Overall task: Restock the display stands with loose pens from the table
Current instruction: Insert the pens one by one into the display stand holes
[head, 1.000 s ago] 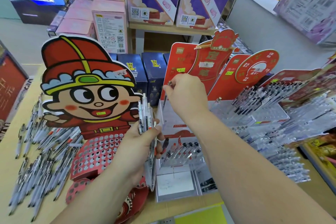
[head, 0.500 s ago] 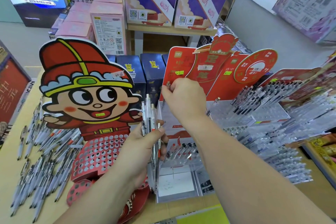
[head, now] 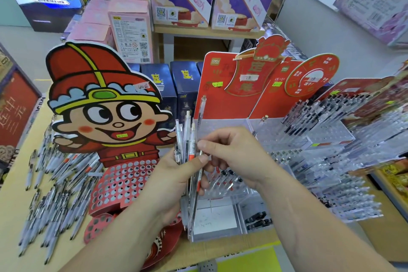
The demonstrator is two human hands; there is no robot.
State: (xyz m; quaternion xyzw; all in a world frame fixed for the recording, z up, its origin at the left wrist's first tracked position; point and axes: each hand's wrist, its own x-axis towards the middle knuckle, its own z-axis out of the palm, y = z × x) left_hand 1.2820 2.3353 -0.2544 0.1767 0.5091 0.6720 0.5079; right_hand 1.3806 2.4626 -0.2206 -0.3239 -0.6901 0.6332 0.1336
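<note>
Gripping a bundle of pens [head: 187, 132] upright, our left hand [head: 172, 180] has its fingers curled round the barrels, just in front of the clear display stand [head: 223, 125]. Our right hand [head: 236, 154] touches the bundle from the right, its fingers [head: 204, 145] pinching 1 red-grip pen [head: 199, 175] that slants down below the others. To our left, loose pens [head: 55, 183] lie scattered over the desk [head: 11, 210], beside the cartoon cardboard stand [head: 103, 117] with its rows of holes. In the clear stand's back row, a lone pen [head: 202, 108] stands upright against the red backboard. Farther right, more stands [head: 331, 139] are packed with pens. Behind everything sit blue boxes [head: 159, 86] and pink boxes [head: 130, 26].
</note>
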